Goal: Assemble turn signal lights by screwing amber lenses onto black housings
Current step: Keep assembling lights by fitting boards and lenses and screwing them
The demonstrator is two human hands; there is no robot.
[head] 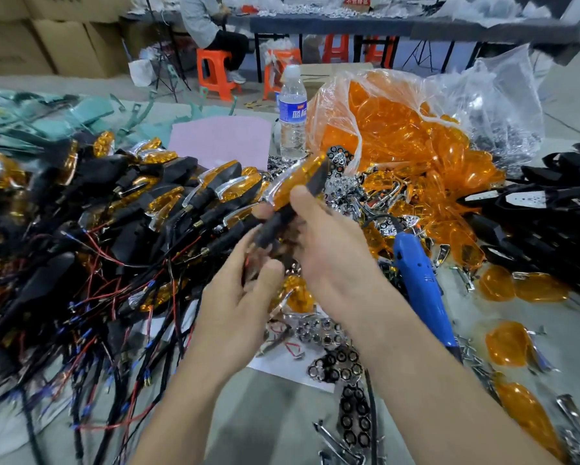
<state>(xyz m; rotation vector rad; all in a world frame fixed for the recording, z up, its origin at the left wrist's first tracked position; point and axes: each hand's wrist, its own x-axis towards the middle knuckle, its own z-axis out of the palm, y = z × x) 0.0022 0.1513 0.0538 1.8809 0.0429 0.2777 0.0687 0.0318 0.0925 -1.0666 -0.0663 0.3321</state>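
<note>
Now, right hand (328,243): thumb and fingers clamped on turn signal light (295,189), just left of blue screwdriver (419,283).
Left hand (245,293): fingers curled under its stem; the grip is blurred, so I cannot tell.
Risk: the stem may snag the wire tangle (114,297), far left of the screwdriver, dragging the finished lights.

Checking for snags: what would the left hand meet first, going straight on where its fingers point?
Probably the black stem of the turn signal light gripped by the right hand, just beyond the left hand's fingers; blur hides whether they already touch.
</note>
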